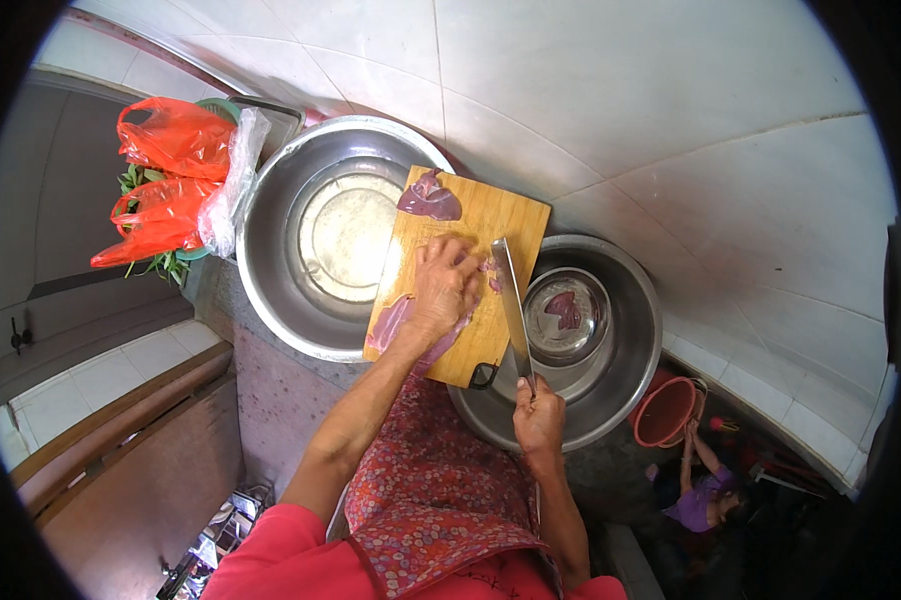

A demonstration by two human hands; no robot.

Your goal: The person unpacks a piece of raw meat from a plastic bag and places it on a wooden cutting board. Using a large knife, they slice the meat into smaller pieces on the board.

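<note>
A wooden cutting board (506, 208) rests across two metal basins, tilted to the right. My left hand (445, 287) presses with curled fingers on a piece of dark red raw meat (449, 340), perhaps liver; much of it is hidden under the hand. Small cut bits (492, 272) lie between those fingers and the blade. My right hand (540, 420) grips the handle of a long kitchen knife (514, 308), its blade along the board's right side. Another meat slab (431, 198) sits at the board's far end, and a paler piece (389, 322) at its left edge.
The left basin (268, 290) holds water. Inside the right basin (643, 345) stands a small metal bowl (576, 350) with a meat piece (563, 310). Red plastic bags (176, 140) and greens (169, 266) are far left. Lower right, another person (699, 508) touches a red bucket (665, 414).
</note>
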